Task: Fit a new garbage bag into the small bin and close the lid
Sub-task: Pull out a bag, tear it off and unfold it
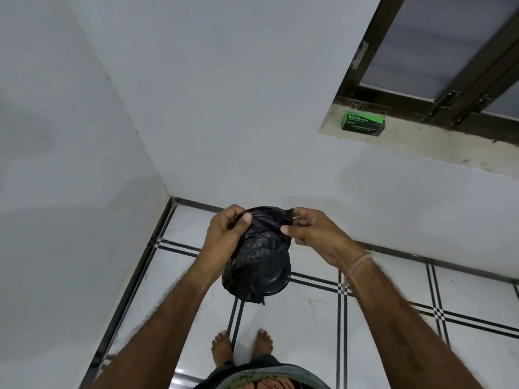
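Observation:
A crumpled black garbage bag [259, 249] hangs between my two hands above the floor, in the room's corner. My left hand [226, 230] pinches its upper left edge, thumb on top. My right hand [311, 230] pinches the upper right edge between thumb and fingers. Under the bag a small black bin [276, 284] stands on the tiles; only its lower right curve and rim show, the bag hiding the remainder. I cannot tell whether the bag's lower part touches the bin. No lid can be made out.
White walls meet in a corner at the left. A green and black box of garbage bags [362, 124] lies on the window sill [438, 144] at upper right. My bare feet [241, 346] stand on the white tiled floor with black lines.

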A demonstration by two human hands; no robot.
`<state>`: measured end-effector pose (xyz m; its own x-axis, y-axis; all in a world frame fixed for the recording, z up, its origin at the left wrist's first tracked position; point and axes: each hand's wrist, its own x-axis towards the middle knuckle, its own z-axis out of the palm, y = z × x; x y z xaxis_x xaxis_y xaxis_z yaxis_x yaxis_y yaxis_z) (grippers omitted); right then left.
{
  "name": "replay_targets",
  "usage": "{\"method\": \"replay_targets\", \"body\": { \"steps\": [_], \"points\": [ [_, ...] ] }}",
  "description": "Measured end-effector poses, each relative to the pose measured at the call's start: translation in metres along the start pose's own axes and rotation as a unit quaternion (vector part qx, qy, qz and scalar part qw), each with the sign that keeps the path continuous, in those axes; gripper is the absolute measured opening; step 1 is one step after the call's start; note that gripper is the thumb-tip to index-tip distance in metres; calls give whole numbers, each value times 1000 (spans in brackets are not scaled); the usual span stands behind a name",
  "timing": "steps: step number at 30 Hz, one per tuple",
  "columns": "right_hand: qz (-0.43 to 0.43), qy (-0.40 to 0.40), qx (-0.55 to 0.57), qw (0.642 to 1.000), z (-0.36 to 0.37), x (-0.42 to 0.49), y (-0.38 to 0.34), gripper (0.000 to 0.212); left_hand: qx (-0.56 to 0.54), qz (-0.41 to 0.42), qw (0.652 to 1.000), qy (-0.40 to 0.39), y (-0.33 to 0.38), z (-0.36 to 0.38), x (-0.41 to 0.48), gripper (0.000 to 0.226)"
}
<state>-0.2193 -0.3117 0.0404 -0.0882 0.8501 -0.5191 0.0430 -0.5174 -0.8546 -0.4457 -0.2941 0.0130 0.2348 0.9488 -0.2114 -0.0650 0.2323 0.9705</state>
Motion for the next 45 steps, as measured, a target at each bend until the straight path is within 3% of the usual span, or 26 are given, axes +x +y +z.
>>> {"method": "replay_targets", "body": {
  "steps": [5, 7, 10, 13, 17, 19, 22, 27, 32, 37, 39, 41, 43, 45],
  "points": [
    [-14, 99, 157, 983, 9, -14, 20, 5, 10, -36, 999, 22, -9, 8, -8, 13],
    [-19, 113, 182, 977, 17, -17, 22, 12, -6, -39, 999, 24, -9, 14, -10, 13],
    [-23, 106, 185, 977, 23, -19, 22, 17, -36, -59, 997, 26, 2, 25, -12, 30],
    [-66, 108, 200, 972, 21, -22, 21, 22, -37, -53, 995, 74, 10, 32, -13, 31],
    [-136, 69, 133, 979, 26, -24, 20, 55, -41, -39, 992, 117, 16, 38, -18, 31],
    [-146, 109, 116, 976, 35, -19, 20, 46, -44, -39, 991, 117, 17, 39, -23, 31],
    [-118, 160, 199, 960, 38, -15, 19, 21, -58, -45, 990, 124, 14, 36, -28, 30],
    [-71, 112, 226, 965, 32, -17, 22, 18, -33, -101, 988, 112, 6, 27, -36, 29],
    [-89, 65, 177, 978, 37, -21, 20, 17, -57, -57, 993, 81, 14, 32, -34, 38],
    [-61, 58, 185, 979, 35, -29, 17, 44, -149, -120, 977, 92, 18, 38, -29, 49],
    [-54, 60, 185, 979, 35, -34, 15, 45, -120, -128, 978, 110, 15, 45, -30, 43],
    [-50, 63, 199, 977, 33, -39, 13, 46, -11, -85, 980, 180, 9, 55, -33, 27],
    [-55, 60, 212, 974, 31, -41, 13, 45, 104, 15, 967, 232, 8, 61, -40, 18],
    [-56, 52, 217, 973, 30, -43, 13, 41, 76, 69, 986, 131, 9, 66, -45, 17]
  ]
}}
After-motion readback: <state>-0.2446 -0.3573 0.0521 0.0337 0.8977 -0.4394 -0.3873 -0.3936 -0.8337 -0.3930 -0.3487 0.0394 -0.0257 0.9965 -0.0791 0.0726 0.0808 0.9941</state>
